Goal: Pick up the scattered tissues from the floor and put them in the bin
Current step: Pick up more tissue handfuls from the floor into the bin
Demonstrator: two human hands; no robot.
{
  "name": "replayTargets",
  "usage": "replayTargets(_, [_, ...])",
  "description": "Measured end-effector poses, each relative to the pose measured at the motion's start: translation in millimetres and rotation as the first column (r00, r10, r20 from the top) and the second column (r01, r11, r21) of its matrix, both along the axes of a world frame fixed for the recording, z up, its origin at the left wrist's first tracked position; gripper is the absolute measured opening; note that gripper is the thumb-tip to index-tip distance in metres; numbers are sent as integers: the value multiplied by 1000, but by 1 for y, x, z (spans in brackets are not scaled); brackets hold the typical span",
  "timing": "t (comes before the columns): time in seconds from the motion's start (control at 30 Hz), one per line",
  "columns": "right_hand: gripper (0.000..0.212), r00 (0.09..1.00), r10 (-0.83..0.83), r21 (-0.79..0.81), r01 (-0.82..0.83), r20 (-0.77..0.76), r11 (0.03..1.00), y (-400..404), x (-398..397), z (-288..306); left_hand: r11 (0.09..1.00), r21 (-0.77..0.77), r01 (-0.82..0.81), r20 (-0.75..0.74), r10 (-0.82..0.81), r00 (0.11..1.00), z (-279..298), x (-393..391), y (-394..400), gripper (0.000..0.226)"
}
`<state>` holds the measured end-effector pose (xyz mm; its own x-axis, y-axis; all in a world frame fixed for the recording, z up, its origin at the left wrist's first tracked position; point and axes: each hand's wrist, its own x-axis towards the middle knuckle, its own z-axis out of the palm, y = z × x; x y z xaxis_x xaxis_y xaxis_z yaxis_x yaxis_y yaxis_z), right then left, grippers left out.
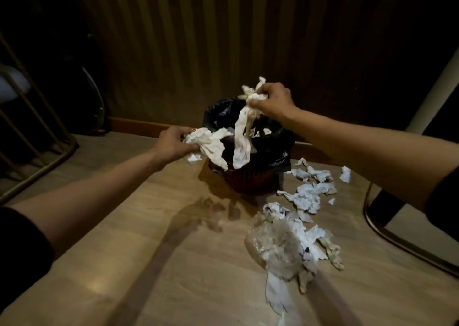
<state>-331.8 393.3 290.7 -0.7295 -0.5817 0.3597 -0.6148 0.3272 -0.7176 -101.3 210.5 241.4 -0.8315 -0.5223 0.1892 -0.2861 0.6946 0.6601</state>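
A small round bin [250, 180] lined with a black bag [278, 149] stands on the wooden floor by the wall. My left hand [173, 143] grips a crumpled white tissue wad [211, 144] at the bin's left rim. My right hand [273, 99] is shut on a bunch of tissues [244, 131] that dangles over the bin's opening. Some white tissue shows inside the bag. Several scattered tissues [308, 194] lie on the floor right of the bin, and a heap with clear plastic wrap [280, 243] lies nearer to me.
A metal chair frame [37, 136] stands at the left. A curved metal chair leg [387, 231] and a pale post [432, 97] are at the right. A striped wall panel [198, 40] rises behind the bin. Bare floor [124, 226] stretches front left.
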Motion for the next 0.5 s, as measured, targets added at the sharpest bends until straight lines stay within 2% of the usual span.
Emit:
replayTargets(0.1, [28, 979, -109, -244, 149, 171, 958, -2, -19, 27, 998, 25, -61, -33, 62, 998, 12, -11, -1, 23])
replayTargets(0.2, [26, 967, -189, -337, 237, 169, 911, -8, -34, 47, 995, 42, -89, -60, 92, 994, 17, -19, 2, 26])
replayTargets(0.27, [31, 960, -223, -294, 265, 169, 918, -12, -42, 43, 992, 28, -120, -90, 122, 988, 21, -28, 4, 25])
replayTargets(0.33, [39, 961, -203, -175, 236, 186, 956, -15, -43, 25, 989, 28, -148, -99, 150, 984, 26, -39, 4, 30])
replayTargets(0.43, [40, 977, -120, 21, 118, 175, 993, -14, -37, -2, 985, 54, -162, -36, 164, 986, 33, -56, 1, 45])
replayTargets(0.5, [37, 976, -126, 58, 117, 179, 991, -11, -38, -12, 989, -14, -147, 26, 147, 989, 40, -67, -1, 45])
